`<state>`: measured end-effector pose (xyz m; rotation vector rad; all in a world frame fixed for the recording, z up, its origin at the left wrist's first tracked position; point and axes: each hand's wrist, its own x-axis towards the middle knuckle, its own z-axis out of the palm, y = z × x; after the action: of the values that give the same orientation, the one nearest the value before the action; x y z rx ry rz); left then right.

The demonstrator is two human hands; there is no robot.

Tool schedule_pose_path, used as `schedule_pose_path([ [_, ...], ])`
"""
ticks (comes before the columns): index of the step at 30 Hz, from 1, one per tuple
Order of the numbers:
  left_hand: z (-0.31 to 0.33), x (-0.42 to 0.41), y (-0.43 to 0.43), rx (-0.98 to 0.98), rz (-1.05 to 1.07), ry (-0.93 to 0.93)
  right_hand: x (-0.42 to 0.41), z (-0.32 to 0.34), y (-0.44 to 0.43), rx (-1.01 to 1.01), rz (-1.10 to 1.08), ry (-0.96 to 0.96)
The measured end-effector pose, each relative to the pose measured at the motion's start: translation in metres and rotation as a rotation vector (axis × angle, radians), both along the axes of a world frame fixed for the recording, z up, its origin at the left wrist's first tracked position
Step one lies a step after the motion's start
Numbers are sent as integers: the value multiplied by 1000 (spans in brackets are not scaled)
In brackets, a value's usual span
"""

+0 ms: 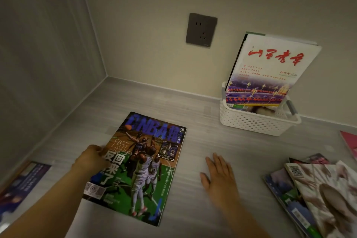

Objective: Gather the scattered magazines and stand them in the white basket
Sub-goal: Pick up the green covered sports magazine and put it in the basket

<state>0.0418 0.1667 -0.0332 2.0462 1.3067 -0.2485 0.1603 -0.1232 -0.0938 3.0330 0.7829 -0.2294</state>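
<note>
A basketball magazine (143, 166) lies on the grey surface in the middle, its left edge slightly lifted. My left hand (90, 160) grips that left edge, fingers curled onto the cover. My right hand (220, 176) lies flat and open on the surface to the right of the magazine, holding nothing. The white basket (257, 121) stands at the back right against the wall. A white magazine with red lettering (270, 69) stands upright in it, with others behind it.
A pile of several magazines (316, 195) lies at the right edge, and a pink one (350, 143) beyond it. A dark blue magazine (21, 185) lies far left by the side wall. A grey wall socket (201, 30) sits on the back wall.
</note>
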Motion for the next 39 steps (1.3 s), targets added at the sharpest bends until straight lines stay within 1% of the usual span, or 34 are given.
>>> schedule_pose_path([
  [1, 1, 2, 1, -12, -14, 0, -1, 5, 0, 17, -24, 20],
  [2, 4, 5, 2, -26, -41, 10, 0, 7, 0, 53, -39, 2],
  [3, 8, 7, 2, -46, -70, 24, 2, 5, -1, 67, -6, -27],
  [5, 13, 9, 3, -100, -111, 58, 1, 15, -2, 9, 15, 65],
  [8, 16, 5, 2, -190, -166, 61, 1, 17, 0, 4, -5, 105],
  [10, 18, 2, -1, -204, -172, -9, 1, 17, 0, 10, -13, 107],
  [12, 22, -2, -6, -199, -166, -138, -1, 19, 0, 20, -29, 135],
  [15, 35, -11, -14, -327, -111, -368, -2, 25, 1, 79, -51, 230],
  [16, 40, -14, -17, -365, -99, -427, -1, 27, 2, 131, -102, 260],
  [17, 45, -17, -19, -388, -95, -479, -1, 32, 5, 267, -181, 300],
  [19, 55, -17, -26, -404, -94, -577, -4, 47, 13, 681, -391, 472],
  [20, 61, -16, -30, -409, -102, -616, -5, 54, 18, 867, -457, 578],
  [21, 66, -14, -35, -414, -117, -650, -6, 62, 25, 1001, -495, 667],
  [24, 81, -4, -48, -471, -134, -783, -6, 81, 34, 1106, -490, 834],
  [26, 94, 4, -57, -520, -159, -866, 0, 96, 27, 1128, -398, 980],
  [27, 100, 8, -62, -536, -177, -901, 5, 102, 22, 1146, -361, 1025],
  [30, 118, 20, -75, -584, -247, -981, 29, 114, 1, 1253, -305, 1007],
  [32, 124, 33, -88, -566, -278, -1014, 48, 119, -13, 1312, -234, 1004],
  [34, 128, 50, -101, -526, -311, -1035, 68, 126, -27, 1369, -217, 972],
  [36, 129, 74, -114, -459, -323, -1051, 87, 134, -44, 1426, -246, 864],
  [39, 131, 115, -135, -379, -390, -1045, 115, 147, -69, 1436, -291, 654],
])
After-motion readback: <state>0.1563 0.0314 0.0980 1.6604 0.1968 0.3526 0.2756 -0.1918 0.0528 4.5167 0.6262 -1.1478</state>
